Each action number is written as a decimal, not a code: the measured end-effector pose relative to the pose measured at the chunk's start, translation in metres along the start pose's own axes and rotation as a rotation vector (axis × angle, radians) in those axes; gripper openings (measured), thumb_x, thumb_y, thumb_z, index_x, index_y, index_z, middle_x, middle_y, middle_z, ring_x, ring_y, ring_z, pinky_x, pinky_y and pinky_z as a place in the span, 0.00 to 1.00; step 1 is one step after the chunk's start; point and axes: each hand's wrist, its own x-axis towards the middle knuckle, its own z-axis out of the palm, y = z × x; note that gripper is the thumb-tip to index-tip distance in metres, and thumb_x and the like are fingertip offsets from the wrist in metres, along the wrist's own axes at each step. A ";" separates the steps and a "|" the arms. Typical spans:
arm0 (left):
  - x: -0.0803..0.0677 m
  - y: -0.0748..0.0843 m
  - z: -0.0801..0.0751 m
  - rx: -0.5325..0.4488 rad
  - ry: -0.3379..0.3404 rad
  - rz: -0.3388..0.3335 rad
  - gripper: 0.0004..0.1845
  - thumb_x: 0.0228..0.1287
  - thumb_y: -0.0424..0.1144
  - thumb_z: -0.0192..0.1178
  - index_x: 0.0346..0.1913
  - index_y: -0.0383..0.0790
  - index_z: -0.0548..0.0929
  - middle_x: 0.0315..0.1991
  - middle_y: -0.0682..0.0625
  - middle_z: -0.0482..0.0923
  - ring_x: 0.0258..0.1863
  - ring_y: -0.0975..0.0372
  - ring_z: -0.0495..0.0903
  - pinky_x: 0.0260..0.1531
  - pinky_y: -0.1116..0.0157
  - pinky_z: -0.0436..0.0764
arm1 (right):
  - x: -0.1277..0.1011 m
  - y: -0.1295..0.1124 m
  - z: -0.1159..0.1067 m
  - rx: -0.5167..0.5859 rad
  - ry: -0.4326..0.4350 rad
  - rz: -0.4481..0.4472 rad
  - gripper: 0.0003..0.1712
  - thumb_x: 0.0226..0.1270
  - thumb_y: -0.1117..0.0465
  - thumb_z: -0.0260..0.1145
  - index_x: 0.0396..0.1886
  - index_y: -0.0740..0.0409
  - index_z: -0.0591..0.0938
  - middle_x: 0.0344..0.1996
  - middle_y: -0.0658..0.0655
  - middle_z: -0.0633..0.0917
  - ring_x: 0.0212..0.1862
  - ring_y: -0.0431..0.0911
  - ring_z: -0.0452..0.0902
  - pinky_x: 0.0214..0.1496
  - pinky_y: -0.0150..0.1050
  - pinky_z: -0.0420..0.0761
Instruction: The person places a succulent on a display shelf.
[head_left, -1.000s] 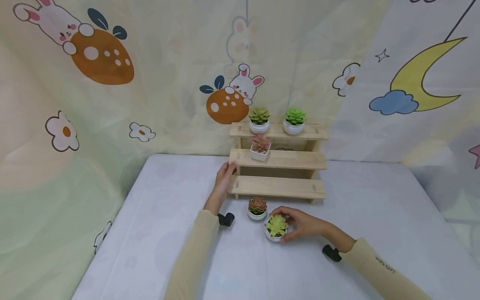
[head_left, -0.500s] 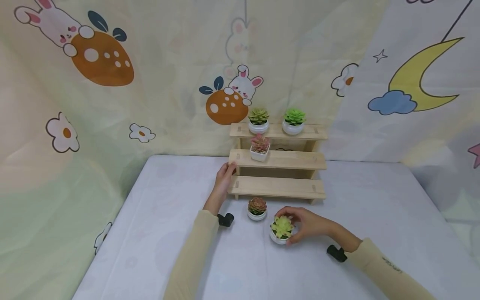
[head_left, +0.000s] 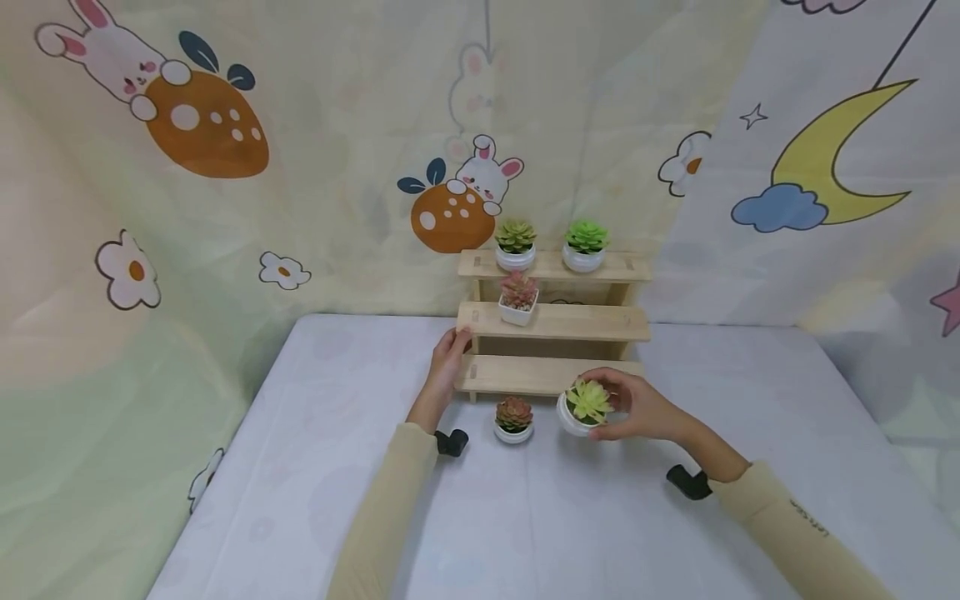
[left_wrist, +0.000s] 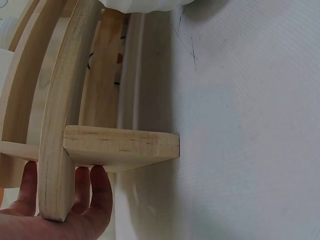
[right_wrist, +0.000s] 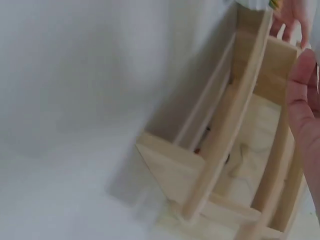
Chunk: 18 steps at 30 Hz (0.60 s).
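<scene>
My right hand (head_left: 626, 408) grips a white pot with a yellow-green succulent (head_left: 585, 405), held above the table just in front of the lowest step of the three-step wooden stand (head_left: 570, 321). My left hand (head_left: 450, 358) holds the stand's left end; in the left wrist view its fingers (left_wrist: 85, 195) curl behind the side board (left_wrist: 62, 125). A reddish succulent in a white pot (head_left: 513, 417) sits on the table between my hands. The right wrist view shows the stand's frame (right_wrist: 225, 145) from the side and part of my right hand's fingers (right_wrist: 302, 95).
The top step carries an olive succulent (head_left: 516, 242) and a bright green succulent (head_left: 586, 244). The middle step bears a pink succulent in a square pot (head_left: 519, 297). A white cloth covers the table (head_left: 375, 500). A cartoon-print curtain (head_left: 225, 167) hangs behind.
My right hand lifted the yellow-green succulent off the table and carried it up and to the right, toward the lowest step. The left hand stayed on the stand.
</scene>
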 end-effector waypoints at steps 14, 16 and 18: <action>-0.001 -0.003 0.000 -0.010 0.001 0.032 0.27 0.72 0.54 0.52 0.63 0.37 0.73 0.63 0.41 0.73 0.66 0.51 0.68 0.69 0.52 0.59 | 0.019 -0.022 -0.029 0.026 0.262 -0.014 0.37 0.46 0.82 0.72 0.59 0.74 0.69 0.52 0.44 0.76 0.50 0.35 0.74 0.50 0.23 0.76; -0.001 -0.002 0.000 -0.009 -0.003 0.034 0.27 0.72 0.54 0.52 0.63 0.37 0.73 0.63 0.41 0.73 0.66 0.51 0.68 0.69 0.52 0.59 | 0.023 -0.022 -0.031 0.047 0.306 -0.012 0.37 0.46 0.82 0.71 0.59 0.70 0.70 0.52 0.44 0.76 0.49 0.35 0.74 0.51 0.23 0.76; -0.001 -0.002 0.000 -0.006 -0.008 0.040 0.27 0.72 0.54 0.51 0.63 0.36 0.72 0.62 0.40 0.73 0.66 0.50 0.68 0.69 0.52 0.60 | 0.026 -0.022 -0.032 0.077 0.342 -0.018 0.36 0.47 0.83 0.70 0.58 0.65 0.72 0.51 0.45 0.77 0.48 0.35 0.74 0.50 0.22 0.76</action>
